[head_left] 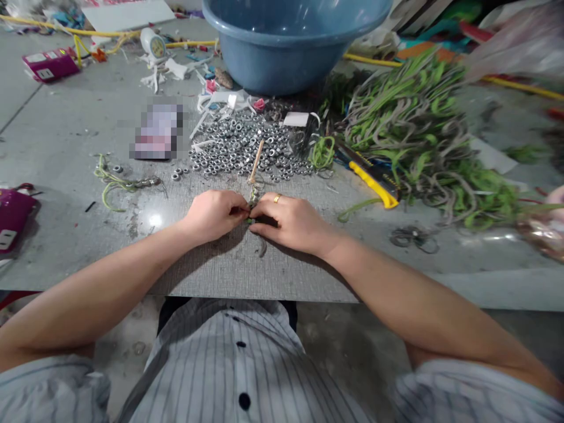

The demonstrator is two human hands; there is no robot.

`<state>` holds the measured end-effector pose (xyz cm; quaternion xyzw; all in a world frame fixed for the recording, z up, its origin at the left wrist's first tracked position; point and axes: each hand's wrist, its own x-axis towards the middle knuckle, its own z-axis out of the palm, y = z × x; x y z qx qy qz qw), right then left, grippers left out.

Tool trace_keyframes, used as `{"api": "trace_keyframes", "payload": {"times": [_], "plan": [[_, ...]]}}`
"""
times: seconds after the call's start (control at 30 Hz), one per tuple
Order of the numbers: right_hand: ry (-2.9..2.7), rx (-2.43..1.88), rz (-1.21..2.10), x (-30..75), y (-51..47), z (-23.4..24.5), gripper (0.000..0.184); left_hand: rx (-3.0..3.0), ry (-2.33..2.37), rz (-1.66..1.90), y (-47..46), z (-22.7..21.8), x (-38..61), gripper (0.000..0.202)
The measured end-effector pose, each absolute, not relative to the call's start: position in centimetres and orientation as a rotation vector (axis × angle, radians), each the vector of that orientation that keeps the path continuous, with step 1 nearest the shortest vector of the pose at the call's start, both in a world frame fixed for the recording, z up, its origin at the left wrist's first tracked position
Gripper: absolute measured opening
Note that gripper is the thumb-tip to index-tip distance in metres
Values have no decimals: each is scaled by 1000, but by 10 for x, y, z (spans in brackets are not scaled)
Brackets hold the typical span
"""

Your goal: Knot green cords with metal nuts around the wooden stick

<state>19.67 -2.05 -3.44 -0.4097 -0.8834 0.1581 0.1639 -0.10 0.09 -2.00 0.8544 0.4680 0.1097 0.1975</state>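
Note:
My left hand [215,212] and my right hand [288,220] meet at the middle of the grey table [66,141], fingers pinched together on a small green cord piece [252,207] strung with metal nuts. A thin wooden stick [256,161] rises from between my fingers toward a pile of silver nuts [240,147] just beyond them. My right hand wears a ring. What exactly sits inside the pinch is mostly hidden by my fingers.
A blue basin [291,41] stands at the back. A heap of green and grey cords [418,129] fills the right side, with a yellow utility knife [372,179] beside it. A finished cord with nuts [118,182] lies left. Magenta boxes [50,63] sit far left.

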Motion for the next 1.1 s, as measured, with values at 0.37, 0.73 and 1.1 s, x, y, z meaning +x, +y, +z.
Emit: {"api": "trace_keyframes", "payload": {"times": [0.37,0.73,1.1], "plan": [[-2468,-1239,413,193,-21,-32,16,2535,1270,-3,-3,-8,-2,27],[-2562,-1070,114,196,-26,-32,25,2415,1292,71,-1,-11,-3,29],[-2704,-1180,17,188,-33,-26,32,2389,1298,133,0,-14,-3,27]]}}
